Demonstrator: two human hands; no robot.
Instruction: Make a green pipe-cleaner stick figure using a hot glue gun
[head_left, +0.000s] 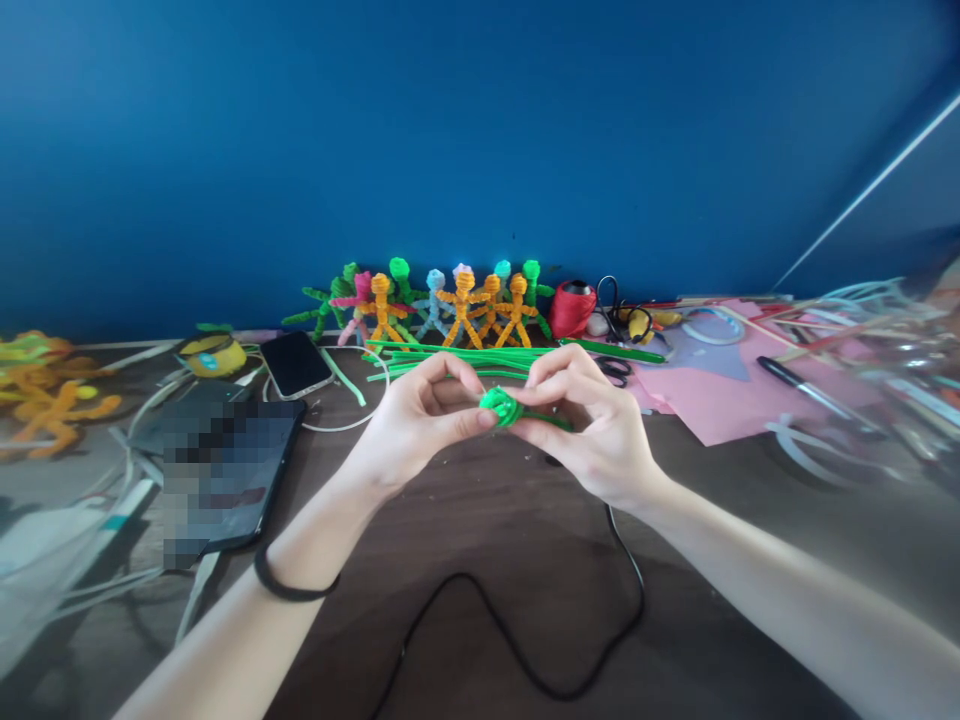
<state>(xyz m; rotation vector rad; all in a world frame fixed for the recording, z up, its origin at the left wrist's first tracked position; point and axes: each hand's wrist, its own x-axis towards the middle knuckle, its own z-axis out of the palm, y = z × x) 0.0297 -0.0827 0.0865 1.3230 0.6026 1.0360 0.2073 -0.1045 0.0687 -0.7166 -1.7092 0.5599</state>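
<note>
A green pipe cleaner (504,408), coiled into a small ball at one end, is pinched between both my hands above the dark wooden table (525,560). My left hand (420,415) grips the coil from the left with thumb and fingers closed. My right hand (592,420) holds it from the right, and the stem runs under its fingers. Behind my hands lies a bundle of straight green pipe cleaners (465,358). A row of pipe-cleaner figures (450,305) in orange, green, pink and light blue stands against the blue wall.
A phone (296,363) and a dark tablet (221,465) lie at the left, with white cables around them. A red thread spool (571,308), scissors (616,368), pink paper (712,390) and a black pen (802,385) are at the right. A black cable (517,650) loops across the near table.
</note>
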